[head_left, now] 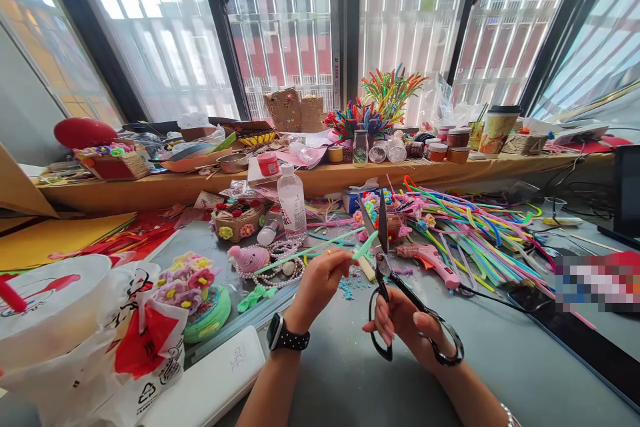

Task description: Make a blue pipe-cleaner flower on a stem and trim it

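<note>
My left hand (pixel 323 280), with a watch on the wrist, pinches a light green pipe cleaner (pixel 365 248). Its tip reaches the open blades of large black scissors (pixel 383 260). The fingers of my right hand (pixel 407 320) are in the scissors' handle loops, with the blades pointing up and away from me. Blue fluffy trimmings (pixel 346 289) lie on the table under the hands. Left of my left hand are a pink crocheted figure (pixel 249 258), a string of pearl beads (pixel 289 268) and green pipe cleaner shapes (pixel 256 297).
A pink glue gun (pixel 430 263) lies right of the scissors, before a heap of pipe cleaners (pixel 493 237). A bottle (pixel 291 200) stands behind my left hand. At left are a white power bank (pixel 215 373) and a plastic bag (pixel 150 340); a phone (pixel 580 347) lies right.
</note>
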Action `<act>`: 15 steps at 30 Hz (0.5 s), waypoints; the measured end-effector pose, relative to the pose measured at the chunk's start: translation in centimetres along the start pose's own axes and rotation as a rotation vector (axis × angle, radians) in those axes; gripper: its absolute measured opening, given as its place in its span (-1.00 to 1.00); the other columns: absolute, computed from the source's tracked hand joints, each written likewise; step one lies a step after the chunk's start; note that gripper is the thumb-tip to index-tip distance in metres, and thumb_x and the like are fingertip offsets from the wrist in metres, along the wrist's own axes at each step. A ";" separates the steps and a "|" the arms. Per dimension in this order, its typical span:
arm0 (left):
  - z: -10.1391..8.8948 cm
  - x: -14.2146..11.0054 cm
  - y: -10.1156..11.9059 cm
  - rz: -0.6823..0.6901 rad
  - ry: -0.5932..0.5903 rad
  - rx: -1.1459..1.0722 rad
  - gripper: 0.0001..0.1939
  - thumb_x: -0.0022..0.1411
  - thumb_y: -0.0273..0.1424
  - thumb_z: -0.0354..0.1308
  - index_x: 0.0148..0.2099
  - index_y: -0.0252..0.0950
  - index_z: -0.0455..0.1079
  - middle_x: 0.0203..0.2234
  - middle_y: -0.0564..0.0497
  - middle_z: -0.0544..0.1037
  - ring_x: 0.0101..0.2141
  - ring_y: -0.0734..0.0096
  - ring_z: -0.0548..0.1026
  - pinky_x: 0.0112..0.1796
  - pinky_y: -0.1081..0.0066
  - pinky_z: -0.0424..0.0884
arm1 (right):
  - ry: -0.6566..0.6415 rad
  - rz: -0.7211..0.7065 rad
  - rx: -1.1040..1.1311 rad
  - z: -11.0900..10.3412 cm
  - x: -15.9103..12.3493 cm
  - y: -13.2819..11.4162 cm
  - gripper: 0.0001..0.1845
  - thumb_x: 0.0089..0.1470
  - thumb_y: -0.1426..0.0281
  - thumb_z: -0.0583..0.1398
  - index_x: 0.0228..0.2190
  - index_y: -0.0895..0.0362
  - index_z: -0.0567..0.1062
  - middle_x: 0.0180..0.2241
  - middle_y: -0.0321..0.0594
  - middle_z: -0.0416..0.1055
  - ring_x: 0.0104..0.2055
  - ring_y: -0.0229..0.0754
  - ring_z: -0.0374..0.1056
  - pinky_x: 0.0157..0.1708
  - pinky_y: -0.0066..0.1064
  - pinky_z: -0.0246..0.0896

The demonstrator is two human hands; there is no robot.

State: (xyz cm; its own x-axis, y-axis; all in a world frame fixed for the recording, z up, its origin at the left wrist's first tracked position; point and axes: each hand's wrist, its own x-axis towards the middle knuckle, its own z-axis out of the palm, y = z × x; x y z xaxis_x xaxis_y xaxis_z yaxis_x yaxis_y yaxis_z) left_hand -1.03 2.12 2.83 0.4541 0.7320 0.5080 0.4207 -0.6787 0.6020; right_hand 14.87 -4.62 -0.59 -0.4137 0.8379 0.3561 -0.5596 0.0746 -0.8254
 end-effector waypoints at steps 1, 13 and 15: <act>0.0 0.0 0.0 -0.002 0.000 0.005 -0.76 0.15 -0.45 -0.13 -0.41 -0.30 0.36 -0.63 0.07 0.33 -0.53 0.48 0.30 -0.44 0.52 0.19 | 0.005 -0.008 0.001 0.0 0.0 0.0 -0.57 -0.21 0.04 0.11 -0.50 0.17 0.28 -0.63 -0.36 0.12 -0.63 -0.33 0.08 -0.28 -0.15 0.16; 0.0 -0.1 -0.2 -0.027 0.008 0.015 -0.76 0.16 -0.47 -0.14 -0.39 -0.32 0.35 -0.64 0.09 0.32 -0.54 0.52 0.30 -0.43 0.54 0.19 | 0.013 -0.030 -0.022 -0.5 -0.3 0.4 -0.60 -0.22 0.08 0.11 -0.52 0.19 0.30 -0.68 -0.38 0.11 -0.68 -0.36 0.02 -0.36 -0.18 0.20; 0.0 -0.1 -0.2 -0.032 0.011 0.027 -0.76 0.17 -0.46 -0.14 -0.39 -0.33 0.34 -0.64 0.09 0.33 -0.53 0.52 0.30 -0.43 0.54 0.18 | 0.016 -0.026 -0.023 -0.5 -0.3 0.4 -0.60 -0.22 0.08 0.11 -0.52 0.19 0.30 -0.67 -0.38 0.11 -0.68 -0.36 0.02 -0.36 -0.18 0.21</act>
State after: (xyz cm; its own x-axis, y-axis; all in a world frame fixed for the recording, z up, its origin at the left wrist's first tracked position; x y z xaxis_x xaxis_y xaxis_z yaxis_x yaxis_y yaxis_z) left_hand -1.16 2.15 2.61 0.4312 0.7537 0.4959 0.4563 -0.6564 0.6008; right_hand 15.10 -4.54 -1.27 -0.3876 0.8441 0.3704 -0.5529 0.1086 -0.8261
